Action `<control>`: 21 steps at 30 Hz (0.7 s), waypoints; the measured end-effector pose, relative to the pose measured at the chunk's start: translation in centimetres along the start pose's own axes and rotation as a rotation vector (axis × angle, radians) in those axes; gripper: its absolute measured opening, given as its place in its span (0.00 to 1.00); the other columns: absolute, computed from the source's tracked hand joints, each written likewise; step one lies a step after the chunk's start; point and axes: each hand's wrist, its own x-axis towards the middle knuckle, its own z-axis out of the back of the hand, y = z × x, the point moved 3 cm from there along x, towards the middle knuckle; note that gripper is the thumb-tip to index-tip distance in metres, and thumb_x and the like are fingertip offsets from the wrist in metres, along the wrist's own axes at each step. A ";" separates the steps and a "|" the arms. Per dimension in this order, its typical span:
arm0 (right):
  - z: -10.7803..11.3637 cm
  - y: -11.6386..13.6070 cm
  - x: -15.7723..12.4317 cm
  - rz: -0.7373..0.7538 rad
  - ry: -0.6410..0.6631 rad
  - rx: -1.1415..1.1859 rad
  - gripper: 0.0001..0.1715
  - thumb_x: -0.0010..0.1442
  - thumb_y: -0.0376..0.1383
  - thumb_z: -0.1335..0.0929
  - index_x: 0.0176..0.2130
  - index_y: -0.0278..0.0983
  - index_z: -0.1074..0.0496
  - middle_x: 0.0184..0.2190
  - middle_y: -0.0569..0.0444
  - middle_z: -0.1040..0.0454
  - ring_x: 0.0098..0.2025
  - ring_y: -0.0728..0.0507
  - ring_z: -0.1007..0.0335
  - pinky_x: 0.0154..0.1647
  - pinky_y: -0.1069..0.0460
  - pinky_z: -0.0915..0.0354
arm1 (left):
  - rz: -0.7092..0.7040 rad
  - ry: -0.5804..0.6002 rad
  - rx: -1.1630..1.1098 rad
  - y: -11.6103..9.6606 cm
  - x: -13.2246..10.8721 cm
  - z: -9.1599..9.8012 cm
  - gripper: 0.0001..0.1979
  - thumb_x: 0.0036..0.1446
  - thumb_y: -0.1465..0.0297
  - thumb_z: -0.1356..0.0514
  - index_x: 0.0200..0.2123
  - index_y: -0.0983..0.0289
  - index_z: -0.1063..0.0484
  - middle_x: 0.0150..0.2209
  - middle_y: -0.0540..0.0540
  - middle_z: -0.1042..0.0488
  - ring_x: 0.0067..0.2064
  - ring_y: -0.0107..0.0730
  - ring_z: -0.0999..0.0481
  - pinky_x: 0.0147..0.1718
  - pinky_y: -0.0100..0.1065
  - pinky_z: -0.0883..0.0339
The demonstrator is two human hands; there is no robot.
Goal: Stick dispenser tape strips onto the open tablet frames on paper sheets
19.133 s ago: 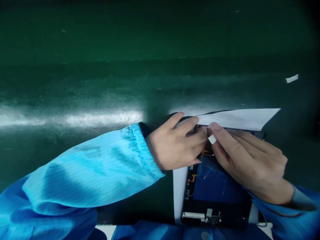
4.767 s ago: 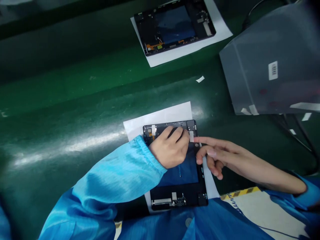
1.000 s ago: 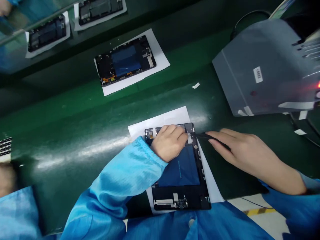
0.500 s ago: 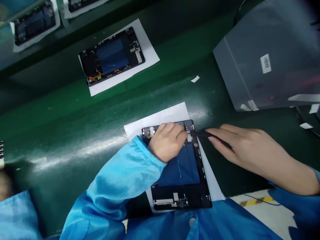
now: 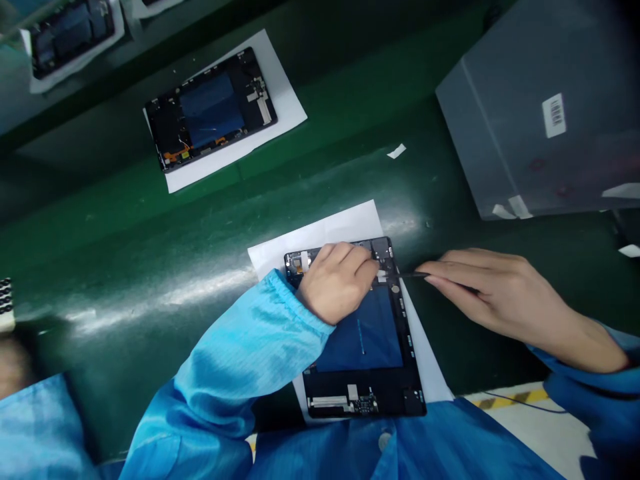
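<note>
An opened tablet (image 5: 360, 340), with a blue battery area and bare circuitry, lies on a white sheet of paper (image 5: 320, 230) close to my body. My left hand (image 5: 337, 280) rests across its upper part with the fingers curled and closed; their tips are hidden, so what they pinch or press cannot be made out. My right hand (image 5: 500, 293) is closed on slim black tweezers (image 5: 414, 275). Their tip points left and reaches the tablet's upper right edge, next to a small pale connector piece (image 5: 382, 276) beside my left fingertips.
Another opened tablet (image 5: 213, 110) lies on paper farther back. One more tablet (image 5: 73, 33) sits on a raised ledge at upper left. A grey box (image 5: 540, 127) with a barcode label stands at right. At the left edge is another person's sleeve (image 5: 40, 430) and blurred hand.
The tweezers have shifted slightly right and down, their tip drawn back to the tablet's edge. My left hand stays in place on the tablet. The view has moved a little.
</note>
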 end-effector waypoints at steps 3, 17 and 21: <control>-0.2 -0.6 -0.3 0.042 0.026 0.056 0.10 0.68 0.33 0.34 0.47 0.44 0.27 0.34 0.57 0.23 0.32 0.46 0.26 0.32 0.50 0.31 | 0.002 -0.027 -0.004 0.0 0.0 0.1 0.09 0.69 0.74 0.45 0.38 0.65 0.25 0.38 0.55 0.22 0.40 0.38 0.28 0.40 0.37 0.35; -0.5 -1.3 -0.7 0.056 0.079 0.074 0.12 0.68 0.33 0.35 0.50 0.43 0.28 0.33 0.57 0.25 0.30 0.47 0.31 0.32 0.48 0.35 | 0.028 0.042 -0.155 0.0 0.2 0.4 0.07 0.68 0.75 0.44 0.42 0.67 0.26 0.40 0.56 0.22 0.42 0.37 0.27 0.43 0.38 0.35; -0.4 -1.3 -0.9 0.072 0.113 0.072 0.14 0.67 0.31 0.35 0.52 0.40 0.30 0.35 0.55 0.26 0.32 0.47 0.32 0.34 0.48 0.36 | 0.042 0.032 -0.190 0.1 0.4 0.4 0.06 0.67 0.75 0.43 0.41 0.67 0.25 0.40 0.56 0.22 0.41 0.37 0.27 0.41 0.38 0.35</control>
